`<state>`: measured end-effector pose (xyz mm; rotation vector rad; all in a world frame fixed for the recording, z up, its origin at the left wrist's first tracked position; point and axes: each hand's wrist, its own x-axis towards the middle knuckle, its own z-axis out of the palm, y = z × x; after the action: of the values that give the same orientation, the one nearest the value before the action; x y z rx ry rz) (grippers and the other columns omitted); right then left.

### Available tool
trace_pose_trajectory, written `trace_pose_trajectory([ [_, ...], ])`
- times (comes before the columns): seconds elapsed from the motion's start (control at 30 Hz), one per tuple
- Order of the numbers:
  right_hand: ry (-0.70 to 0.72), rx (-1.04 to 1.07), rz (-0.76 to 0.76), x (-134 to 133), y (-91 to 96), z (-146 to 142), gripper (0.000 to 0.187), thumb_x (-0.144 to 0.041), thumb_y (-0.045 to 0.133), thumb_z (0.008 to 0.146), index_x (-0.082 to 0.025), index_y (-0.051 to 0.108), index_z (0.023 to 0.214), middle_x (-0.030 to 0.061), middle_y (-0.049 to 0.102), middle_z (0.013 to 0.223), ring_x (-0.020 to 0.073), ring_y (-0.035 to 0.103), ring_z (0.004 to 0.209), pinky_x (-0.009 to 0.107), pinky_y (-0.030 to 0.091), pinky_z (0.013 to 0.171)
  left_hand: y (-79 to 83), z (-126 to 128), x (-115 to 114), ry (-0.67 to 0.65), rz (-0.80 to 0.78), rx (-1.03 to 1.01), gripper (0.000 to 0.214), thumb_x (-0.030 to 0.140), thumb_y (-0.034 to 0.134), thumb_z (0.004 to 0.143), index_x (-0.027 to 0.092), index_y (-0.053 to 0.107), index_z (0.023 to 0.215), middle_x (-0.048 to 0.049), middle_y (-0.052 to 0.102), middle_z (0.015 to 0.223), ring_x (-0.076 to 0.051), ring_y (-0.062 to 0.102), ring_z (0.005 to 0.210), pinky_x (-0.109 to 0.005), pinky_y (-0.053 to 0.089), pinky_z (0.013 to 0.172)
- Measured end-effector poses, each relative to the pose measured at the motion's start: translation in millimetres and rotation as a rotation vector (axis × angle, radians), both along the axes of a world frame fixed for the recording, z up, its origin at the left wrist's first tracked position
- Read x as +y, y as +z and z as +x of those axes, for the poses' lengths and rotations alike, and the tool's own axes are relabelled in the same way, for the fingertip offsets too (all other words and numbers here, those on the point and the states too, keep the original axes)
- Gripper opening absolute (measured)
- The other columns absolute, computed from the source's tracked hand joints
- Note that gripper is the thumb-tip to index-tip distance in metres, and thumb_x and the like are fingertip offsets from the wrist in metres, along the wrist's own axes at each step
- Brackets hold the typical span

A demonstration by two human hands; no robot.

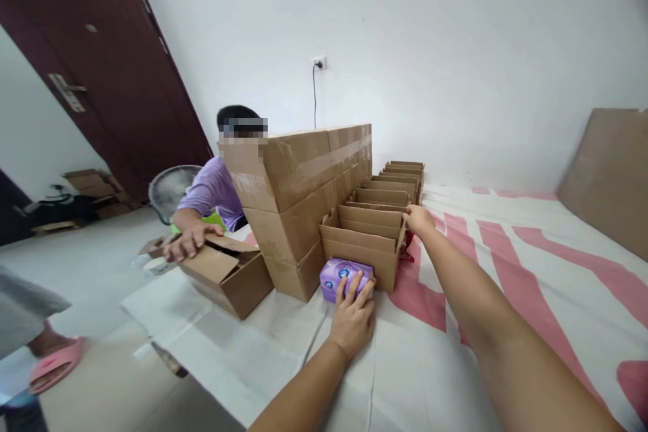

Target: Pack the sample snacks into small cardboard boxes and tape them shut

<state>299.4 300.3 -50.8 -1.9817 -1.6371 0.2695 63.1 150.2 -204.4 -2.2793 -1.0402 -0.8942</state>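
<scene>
Left hand (353, 320) is gripping purple pack (333, 275) with spread fingers, likely steadying it, six o'clock of open box (354, 243); right hand (420, 221) is pinching box's two-o'clock corner, probably bracing.

We see purple pack (336, 275), glossy, blue round logos, lying just before open-topped cardboard box (357, 246); box upright, plain brown, broad wall facing us.

Purple pack (335, 277), brown boxes (362, 247)
</scene>
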Motion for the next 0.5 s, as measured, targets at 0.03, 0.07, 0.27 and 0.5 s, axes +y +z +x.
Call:
trace_pose_trajectory([
  [0.03, -0.033, -0.010, 0.000, -0.8, 0.5, 0.8, 0.027, -0.038, 0.058, 0.096, -0.018, 0.063, 0.113, 0.0067, 0.065, 0.116, 0.0196, 0.064, 0.101, 0.042, 0.054, 0.089, -0.1, 0.0, 0.1, 0.000, 0.002, 0.000, 0.010, 0.019, 0.063, 0.076, 0.023, 0.069, 0.082, 0.0039, 0.061, 0.140, -0.031, 0.037, 0.142, -0.050, 0.003, 0.125],
  [0.07, -0.067, -0.017, 0.005, -2.0, 0.3, 2.2, 0.028, -0.039, 0.058, 0.096, -0.018, 0.063, 0.113, 0.0070, 0.065, 0.116, 0.0199, 0.064, 0.102, 0.042, 0.054, 0.090, -0.2, 0.0, 0.3, 0.000, 0.004, 0.000, 0.010, 0.019, 0.063, 0.076, 0.024, 0.069, 0.082, 0.0039, 0.060, 0.140, -0.030, 0.036, 0.142, -0.049, 0.002, 0.126],
  [0.27, -0.116, -0.029, 0.074, -16.0, -12.3, 10.8, 0.037, -0.041, 0.056, 0.096, -0.018, 0.056, 0.125, 0.0073, 0.066, 0.115, 0.0201, 0.065, 0.099, 0.042, 0.053, 0.088, -2.2, -1.5, 2.4, -0.014, -0.011, -0.011, 0.012, 0.019, 0.062, 0.077, 0.024, 0.071, 0.083, 0.0023, 0.058, 0.143, -0.030, 0.033, 0.145, -0.049, -0.001, 0.126],
  [0.5, -0.088, -0.102, 0.079, -93.7, -73.3, -0.3, 0.052, -0.022, 0.040, 0.094, -0.008, 0.037, 0.144, 0.0174, 0.064, 0.125, 0.0231, 0.065, 0.109, 0.032, 0.051, 0.086, -3.3, -1.3, 1.3, -0.017, -0.098, 0.011, 0.052, 0.016, 0.059, 0.075, 0.024, 0.062, 0.126, -0.0033, 0.041, 0.157, -0.034, 0.017, 0.151, -0.059, 0.005, 0.123],
])
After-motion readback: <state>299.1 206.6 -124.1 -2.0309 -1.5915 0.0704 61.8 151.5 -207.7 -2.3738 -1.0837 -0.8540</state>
